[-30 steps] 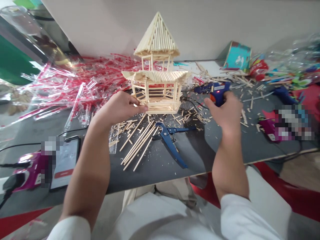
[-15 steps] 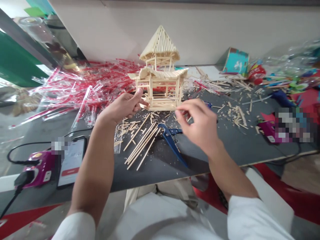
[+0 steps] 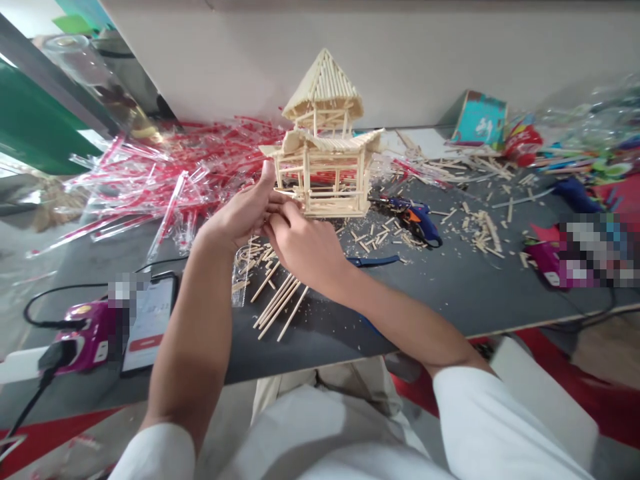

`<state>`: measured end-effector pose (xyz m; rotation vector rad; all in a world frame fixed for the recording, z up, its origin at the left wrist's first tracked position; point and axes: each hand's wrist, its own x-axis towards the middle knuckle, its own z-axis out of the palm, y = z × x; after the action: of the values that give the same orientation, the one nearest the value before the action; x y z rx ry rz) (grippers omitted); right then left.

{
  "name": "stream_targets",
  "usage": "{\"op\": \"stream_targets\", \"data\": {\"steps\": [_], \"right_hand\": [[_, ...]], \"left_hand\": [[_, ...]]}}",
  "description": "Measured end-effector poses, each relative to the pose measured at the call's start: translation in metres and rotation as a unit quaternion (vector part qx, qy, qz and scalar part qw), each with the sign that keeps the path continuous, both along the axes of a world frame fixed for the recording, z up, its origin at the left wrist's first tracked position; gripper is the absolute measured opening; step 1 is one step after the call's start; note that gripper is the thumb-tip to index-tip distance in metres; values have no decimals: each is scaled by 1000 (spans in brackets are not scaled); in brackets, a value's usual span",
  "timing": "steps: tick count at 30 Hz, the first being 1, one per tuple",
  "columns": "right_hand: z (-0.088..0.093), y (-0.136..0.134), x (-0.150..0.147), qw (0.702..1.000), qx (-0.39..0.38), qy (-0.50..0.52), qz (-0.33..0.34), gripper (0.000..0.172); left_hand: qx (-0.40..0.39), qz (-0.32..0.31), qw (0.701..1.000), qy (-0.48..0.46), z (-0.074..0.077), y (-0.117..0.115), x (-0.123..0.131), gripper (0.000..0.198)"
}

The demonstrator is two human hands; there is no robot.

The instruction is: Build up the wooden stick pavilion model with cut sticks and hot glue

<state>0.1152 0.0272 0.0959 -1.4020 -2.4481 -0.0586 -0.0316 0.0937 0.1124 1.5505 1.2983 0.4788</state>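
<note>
A model house [image 3: 334, 207] of pale wooden sticks, with a pointed upper roof and a flared lower one, stands in front of me. My left hand [image 3: 245, 210] is at its lower left corner, thumb raised along the corner post and fingers curled at the base. Across the front comes my right hand [image 3: 310, 250], its fingertips pinched together against the left fingers. Whatever lies between those fingertips is hidden. Below the hands lie several loose sticks [image 3: 283, 303]. A blue-handled cutter [image 3: 375, 261] is partly covered by my right forearm.
A blue and orange glue gun [image 3: 420, 221] lies right of the house among stick scraps [image 3: 483, 233]. Red and clear plastic wrappers [image 3: 200, 167] heap at the back left. A phone [image 3: 150, 323] and a purple power socket [image 3: 90, 333] with cables are at the left.
My right hand has moved left from the house's right corner to meet my left hand, uncovering the glue gun and covering part of the cutter. The house has shifted slightly right in view.
</note>
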Motion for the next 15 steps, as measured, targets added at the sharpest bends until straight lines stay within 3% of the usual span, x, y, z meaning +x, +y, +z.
{"op": "stream_targets", "data": {"steps": [6, 15], "right_hand": [[-5, -1, -4, 999, -8, -30, -15, 44], [-9, -5, -6, 999, 12, -34, -23, 42]], "left_hand": [[5, 24, 1000, -18, -3, 1, 1, 97], [11, -11, 1000, 5, -1, 0, -1, 95]]}}
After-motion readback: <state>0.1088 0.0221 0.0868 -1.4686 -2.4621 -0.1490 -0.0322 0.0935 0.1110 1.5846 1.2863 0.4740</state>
